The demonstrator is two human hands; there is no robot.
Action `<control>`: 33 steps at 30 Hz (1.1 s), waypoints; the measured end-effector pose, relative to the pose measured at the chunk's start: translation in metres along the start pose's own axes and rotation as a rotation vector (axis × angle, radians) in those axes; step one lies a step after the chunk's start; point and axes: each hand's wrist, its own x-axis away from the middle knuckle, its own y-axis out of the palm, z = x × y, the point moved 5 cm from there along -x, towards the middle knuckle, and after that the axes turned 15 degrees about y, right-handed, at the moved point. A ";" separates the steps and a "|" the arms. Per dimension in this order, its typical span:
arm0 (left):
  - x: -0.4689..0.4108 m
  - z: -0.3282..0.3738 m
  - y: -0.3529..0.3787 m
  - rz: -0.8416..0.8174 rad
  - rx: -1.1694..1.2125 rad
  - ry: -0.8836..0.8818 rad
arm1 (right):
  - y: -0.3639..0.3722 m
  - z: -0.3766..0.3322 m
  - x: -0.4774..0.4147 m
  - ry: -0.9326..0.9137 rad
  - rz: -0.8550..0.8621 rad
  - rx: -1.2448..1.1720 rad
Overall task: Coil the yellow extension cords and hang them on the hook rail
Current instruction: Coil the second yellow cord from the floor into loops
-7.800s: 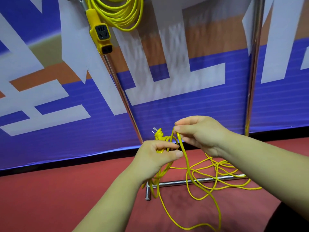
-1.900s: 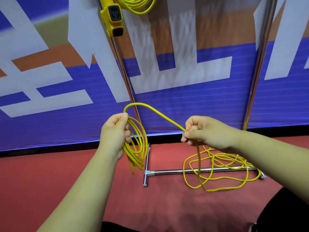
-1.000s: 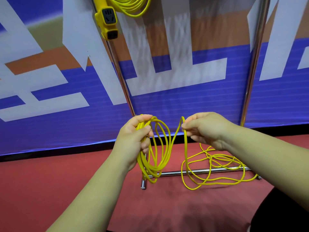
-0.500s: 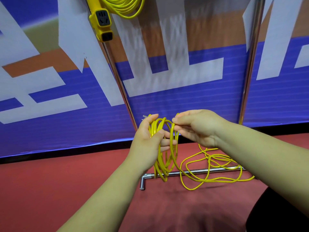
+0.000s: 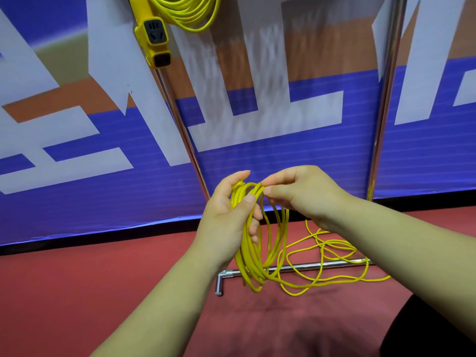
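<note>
Just above the left end of the chrome base bar (image 5: 309, 266), the left hand (image 5: 224, 225) grips a gathered coil of yellow cord (image 5: 251, 269), thumb across the strands and fingers (image 5: 253, 228) curled behind. The right hand (image 5: 304, 194), just beside it, pinches one strand at the coil's top between thumb and forefinger. The rest of the cord (image 5: 347, 280) lies loose on the red floor (image 5: 77, 292), draped across the bar. Behind the bar stands a blue and white banner (image 5: 283, 163). High above the bar's left end hangs a second coiled cord (image 5: 190, 14) with its socket block (image 5: 154, 39)
</note>
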 end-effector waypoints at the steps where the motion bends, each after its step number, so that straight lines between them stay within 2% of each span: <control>1: 0.000 0.002 -0.001 0.000 0.018 0.003 | -0.002 0.000 -0.002 -0.025 0.027 0.036; 4: -0.001 0.007 -0.008 0.035 0.090 0.001 | -0.003 0.001 -0.004 -0.080 0.056 0.056; 8: -0.005 0.017 -0.024 0.165 0.216 -0.005 | 0.001 0.011 -0.010 -0.089 0.078 0.098; 14: -0.012 0.025 -0.054 0.391 0.215 0.052 | 0.037 0.048 -0.006 0.054 -0.190 0.400; 21: -0.012 0.031 -0.084 0.555 0.287 0.093 | 0.074 0.088 -0.002 0.139 -0.419 0.653; 24: -0.010 0.031 -0.097 0.580 0.338 0.096 | 0.079 0.091 -0.004 0.139 -0.491 0.566; 30: -0.002 0.019 -0.118 0.520 0.168 0.076 | 0.058 0.067 -0.015 0.146 -0.273 0.213; 33: 0.000 0.015 -0.125 0.518 0.111 0.066 | 0.050 0.056 -0.014 0.134 -0.302 0.219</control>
